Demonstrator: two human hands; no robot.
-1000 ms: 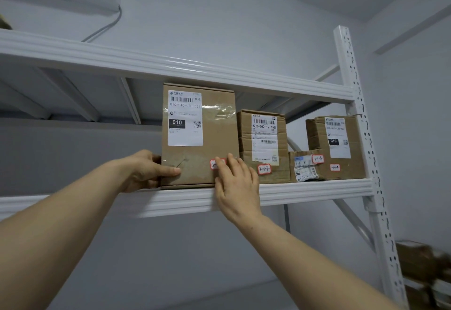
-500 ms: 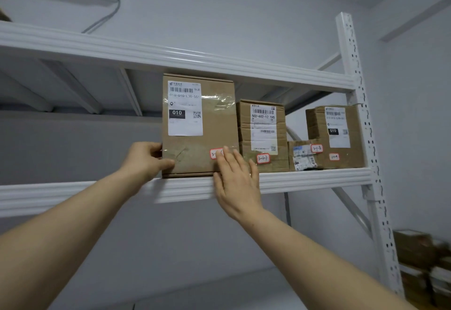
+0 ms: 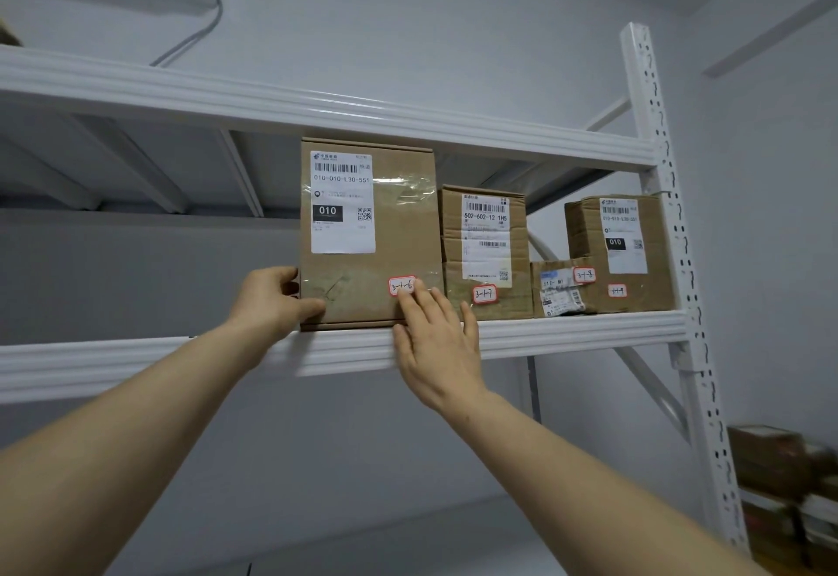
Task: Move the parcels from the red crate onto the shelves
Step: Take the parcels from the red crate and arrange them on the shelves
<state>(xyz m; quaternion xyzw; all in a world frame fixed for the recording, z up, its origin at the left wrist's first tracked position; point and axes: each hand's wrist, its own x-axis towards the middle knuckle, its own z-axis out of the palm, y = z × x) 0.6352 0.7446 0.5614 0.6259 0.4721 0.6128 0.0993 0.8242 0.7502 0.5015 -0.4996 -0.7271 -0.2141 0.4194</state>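
Observation:
A tall brown cardboard parcel [image 3: 399, 222] with a white shipping label and a red-edged tag "3-1-6" stands upright on the white shelf [image 3: 567, 333]. My left hand [image 3: 274, 301] grips its lower left edge, thumb across the front face. My right hand [image 3: 437, 344] lies flat with straight fingers against the parcel's lower right front, fingertips at the tag. The red crate is out of view.
To the right on the same shelf stand a medium parcel [image 3: 485, 253] tagged "3-1-7", a small flat parcel [image 3: 560, 287] and another box [image 3: 621, 253]. A white upright post [image 3: 671, 212] ends the shelf. More boxes [image 3: 784, 485] are stacked low at the right.
The tall parcel sits slightly further back on the shelf. My left thumb has slid lower along its edge, and my right fingers have moved a little to the right under the tag.

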